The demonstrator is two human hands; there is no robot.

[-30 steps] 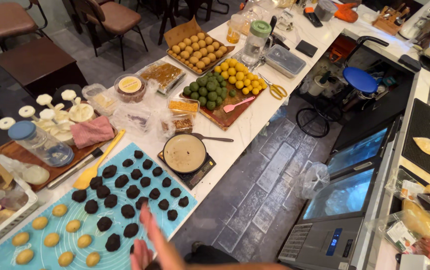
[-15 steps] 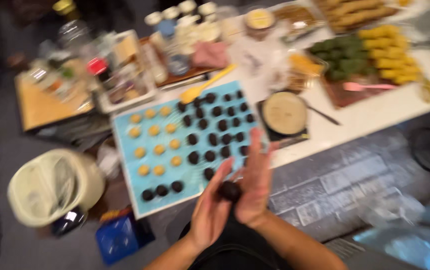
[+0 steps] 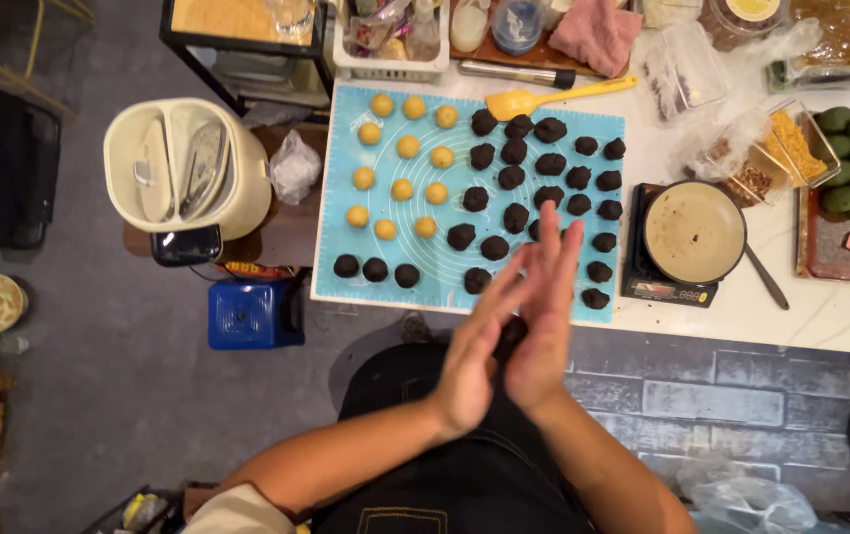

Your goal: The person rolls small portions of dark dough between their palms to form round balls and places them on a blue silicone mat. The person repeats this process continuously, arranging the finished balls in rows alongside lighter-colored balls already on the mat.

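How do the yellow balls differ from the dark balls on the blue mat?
The yellow balls are pale gold; the dark balls are near black. The yellow ones are fewer and sit on the mat's left part; the dark ones spread across the middle, right and front edge. Both kinds are small rounded lumps lying apart on the blue mat.

A white bench (image 3: 820, 316) with a marbled top runs along the upper right, its front edge over a wall of grey brick-pattern tiles (image 3: 702, 396). The floor (image 3: 79, 396) is dark grey and dull. A black metal rack (image 3: 237, 44) stands at the top left, beside it a cream bin (image 3: 247, 188), and below that a small blue box (image 3: 252, 314). The light is dim and warm.
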